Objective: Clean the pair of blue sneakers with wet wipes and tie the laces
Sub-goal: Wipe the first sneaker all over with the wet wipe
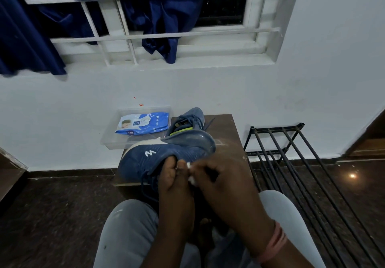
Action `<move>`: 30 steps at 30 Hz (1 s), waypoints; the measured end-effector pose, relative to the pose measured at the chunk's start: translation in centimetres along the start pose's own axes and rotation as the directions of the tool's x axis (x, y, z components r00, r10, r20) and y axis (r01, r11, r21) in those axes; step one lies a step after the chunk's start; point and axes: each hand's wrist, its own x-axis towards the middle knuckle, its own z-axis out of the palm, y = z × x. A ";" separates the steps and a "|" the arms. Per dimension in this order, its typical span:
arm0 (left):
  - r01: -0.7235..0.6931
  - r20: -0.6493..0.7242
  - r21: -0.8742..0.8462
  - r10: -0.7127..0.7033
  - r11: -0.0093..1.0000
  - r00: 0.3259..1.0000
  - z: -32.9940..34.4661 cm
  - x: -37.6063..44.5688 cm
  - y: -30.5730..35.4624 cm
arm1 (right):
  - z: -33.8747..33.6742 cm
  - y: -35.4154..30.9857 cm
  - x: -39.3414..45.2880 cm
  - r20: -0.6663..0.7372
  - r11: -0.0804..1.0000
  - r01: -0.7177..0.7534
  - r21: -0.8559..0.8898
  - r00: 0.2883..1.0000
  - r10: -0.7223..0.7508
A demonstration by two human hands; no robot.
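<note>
One blue sneaker (158,155) with a white logo lies tipped on its side over the front of a small brown table (227,128). My left hand (174,179) grips its collar edge from below. My right hand (218,174) pinches a white wet wipe (191,173) against the shoe beside the left thumb. Dark laces (145,182) hang loose under the shoe. The second blue sneaker (190,119) stands behind it on the table, laces loose. A blue pack of wet wipes (143,123) lies in a clear plastic tray (112,140).
A black metal rack (291,155) stands right of the table against the white wall. My grey-trousered knees (129,230) are below the hands. A window with white bars and blue curtains (158,23) is above. Dark floor lies all around.
</note>
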 end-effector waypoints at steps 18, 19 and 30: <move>0.014 0.030 0.069 -0.016 0.998 0.999 -0.6 -0.7 1.2 | 1.4 0.3 -0.3 -0.006 1.000 0.008 -0.007 1.000 -0.008; 0.010 0.030 0.072 -0.012 0.997 0.999 -0.6 -0.6 1.1 | 1.4 0.6 0.0 -0.018 1.000 0.002 -0.029 1.000 -0.003; 0.110 0.031 -0.086 -0.108 0.990 0.994 0.4 -0.8 1.3 | 1.3 1.7 0.7 -0.198 0.997 -0.048 -0.057 0.979 0.036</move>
